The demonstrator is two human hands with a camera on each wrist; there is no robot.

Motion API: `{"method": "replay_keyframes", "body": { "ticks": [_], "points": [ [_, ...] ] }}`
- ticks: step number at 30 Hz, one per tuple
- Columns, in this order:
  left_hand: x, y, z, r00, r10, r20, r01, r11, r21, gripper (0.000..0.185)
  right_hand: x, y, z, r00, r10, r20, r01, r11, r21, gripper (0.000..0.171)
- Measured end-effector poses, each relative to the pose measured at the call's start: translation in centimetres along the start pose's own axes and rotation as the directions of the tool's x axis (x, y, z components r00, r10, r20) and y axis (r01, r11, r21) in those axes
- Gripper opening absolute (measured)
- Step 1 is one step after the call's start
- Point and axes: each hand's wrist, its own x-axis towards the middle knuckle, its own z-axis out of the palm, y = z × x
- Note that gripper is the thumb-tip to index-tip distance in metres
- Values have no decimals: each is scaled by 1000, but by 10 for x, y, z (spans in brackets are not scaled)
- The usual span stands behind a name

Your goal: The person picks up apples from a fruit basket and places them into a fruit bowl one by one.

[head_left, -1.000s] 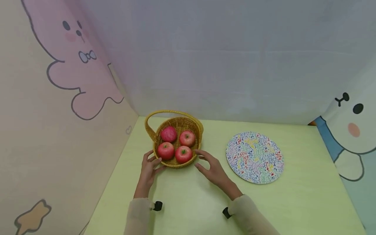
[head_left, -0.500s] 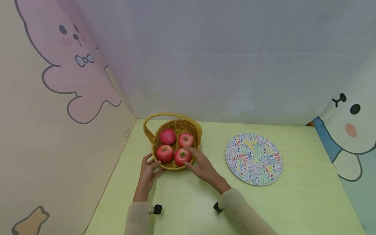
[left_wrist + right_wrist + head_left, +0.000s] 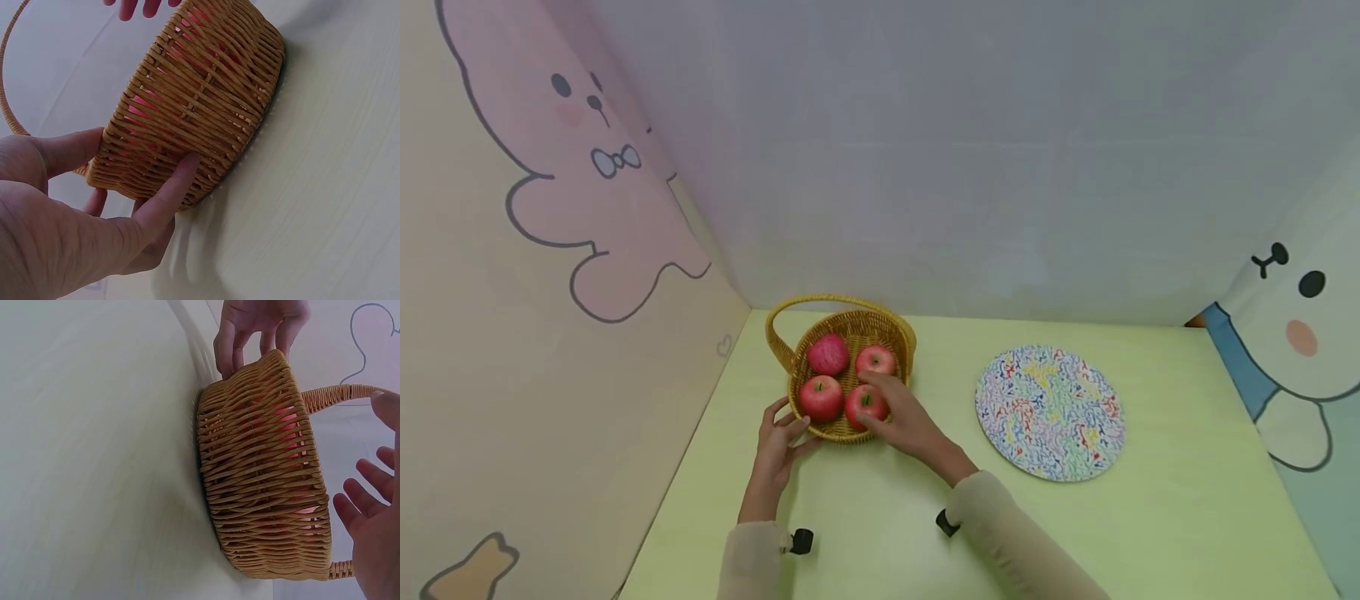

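Near the back left corner of the table [image 3: 865, 533] sits the wicker basket [image 3: 850, 333], handle arching over its far-left side, four red apples inside. My left hand [image 3: 777, 446] steadies the near-left wall of the basket: in the left wrist view the thumb and one finger lie straight against the weave, pressing rather than curling round it. My right hand [image 3: 904, 421] reaches over the near rim; its fingers [image 3: 871, 385] are spread and relaxed, lying across the near-right apple [image 3: 862, 406], with nothing clamped yet. In the right wrist view those fingers stand apart with open gaps. The near-left apple [image 3: 821, 397], the far-right apple [image 3: 876, 360] and the far-left apple [image 3: 828, 354], which looks duller and rougher than the rest, are untouched. A round multicoloured mat [image 3: 1049, 413] lies well apart to the right. Note on method, as judgement: the apples sit packed close, so the fingers should go down around the sides of the near-right one, not pinch its top; lift straight up to avoid rolling its neighbours. Left hand should hold its press so the light basket does not slide or tip.
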Motion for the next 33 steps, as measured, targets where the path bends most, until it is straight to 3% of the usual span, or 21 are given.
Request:
{"method": "replay_keyframes", "body": {
  "ticks": [12, 21, 33],
  "points": [
    [-2, -4, 1, 1000, -14, -6, 14, 1000, -7, 67, 17, -2, 3, 996, -13, 87, 21, 996, -83, 68],
    [-5, -6, 0, 1000, 3, 6, -3, 1000, 11, 67, 31, -4, 14, 984, 93, 153, -83, 994, -69, 69],
    [-2, -3, -1, 1000, 13, 23, -13, 1000, -8, 67, 53, -9, 20, 963, 140, 229, -91, 973, -212, 78]
  ]
}}
